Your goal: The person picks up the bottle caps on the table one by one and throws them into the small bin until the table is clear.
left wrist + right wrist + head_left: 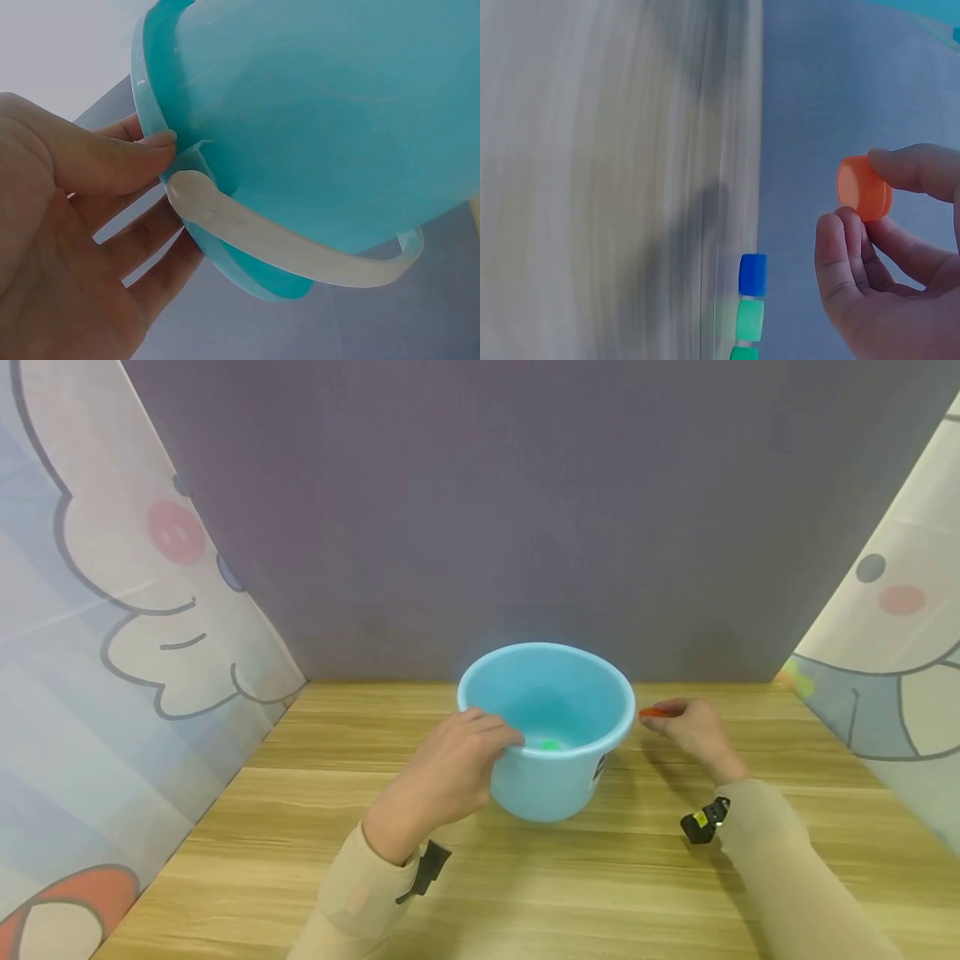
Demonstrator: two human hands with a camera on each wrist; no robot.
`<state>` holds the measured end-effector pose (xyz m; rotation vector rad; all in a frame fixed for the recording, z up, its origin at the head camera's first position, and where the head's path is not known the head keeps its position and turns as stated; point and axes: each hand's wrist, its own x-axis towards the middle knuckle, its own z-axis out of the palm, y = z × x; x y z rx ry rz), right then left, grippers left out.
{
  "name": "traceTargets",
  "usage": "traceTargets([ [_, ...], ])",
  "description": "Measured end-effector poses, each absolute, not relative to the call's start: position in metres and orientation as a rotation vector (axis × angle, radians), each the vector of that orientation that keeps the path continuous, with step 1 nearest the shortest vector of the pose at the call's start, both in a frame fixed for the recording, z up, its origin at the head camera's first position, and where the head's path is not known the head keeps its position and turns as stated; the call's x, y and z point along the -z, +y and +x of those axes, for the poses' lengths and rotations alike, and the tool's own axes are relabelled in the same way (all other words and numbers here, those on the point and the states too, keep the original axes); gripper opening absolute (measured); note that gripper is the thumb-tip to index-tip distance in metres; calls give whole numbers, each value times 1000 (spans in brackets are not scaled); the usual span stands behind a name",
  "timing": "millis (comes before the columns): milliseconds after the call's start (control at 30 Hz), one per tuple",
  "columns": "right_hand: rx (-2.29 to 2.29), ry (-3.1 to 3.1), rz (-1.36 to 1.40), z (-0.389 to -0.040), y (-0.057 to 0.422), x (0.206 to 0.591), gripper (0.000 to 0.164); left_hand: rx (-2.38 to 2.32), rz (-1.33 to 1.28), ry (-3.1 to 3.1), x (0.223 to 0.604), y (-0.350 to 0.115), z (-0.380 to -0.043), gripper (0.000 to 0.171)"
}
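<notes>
A light blue bucket (551, 785) stands upright on the table, with a green piece (551, 745) on its bottom. My left hand (457, 768) grips the bucket's near-left rim, thumb outside beside the white handle (281, 251) and fingers over the edge. To the right of the bucket, my right hand (697, 731) pinches an orange bottle cap (865, 187) between thumb and fingers, raised above the tabletop. A blue cap (753, 274), a light green cap (750, 320) and a darker green cap (744, 353) stand in a row on the table in the right wrist view.
The wood-grain table (300, 852) ends at a dark grey wall (480, 527) close behind the bucket. Curtains with cartoon prints hang on both sides, the left curtain (90, 693) and the right curtain (900, 693). A black camera is strapped at each wrist.
</notes>
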<state>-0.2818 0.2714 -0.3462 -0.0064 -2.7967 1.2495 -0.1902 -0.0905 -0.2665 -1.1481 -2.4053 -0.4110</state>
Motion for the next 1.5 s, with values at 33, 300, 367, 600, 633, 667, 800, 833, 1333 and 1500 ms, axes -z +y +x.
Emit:
traceTargets([
  [33, -1272, -2793, -12, -281, 270, 346, 55, 412, -1149, -2403, 267, -90, -190, 41],
  [300, -1389, -2754, -58, -275, 263, 344, 63, 409, -1154, -2397, 268, -91, -191, 40],
  [367, -1406, -2738, -64, -273, 261, 344, 65, 411, -1156, -2396, 268, -91, -191, 40],
  [600, -1484, -2659, -86, -266, 252, 344, 67, 410, -1152, -2407, 267, -91, -190, 41],
  [633, -1493, -2652, -93, -265, 251, 343, 67, 409, -1152, -2408, 267, -91, -190, 41],
  [667, -1507, -2644, -98, -265, 250, 343, 67, 408, -1152, -2408, 267, -91, -190, 41],
  [800, -1546, -2618, -115, -262, 246, 340, 70, 407, -1156, -2401, 268, -90, -190, 40],
  [833, -1553, -2611, -116, -262, 244, 339, 69, 406, -1156, -2400, 268, -91, -190, 40],
  [1333, -1637, -2487, -92, -256, 228, 331, 63, 414, -1160, -2392, 267, -91, -190, 41],
  [1500, -1640, -2468, -68, -255, 226, 330, 62, 406, -1160, -2387, 267, -92, -191, 40],
])
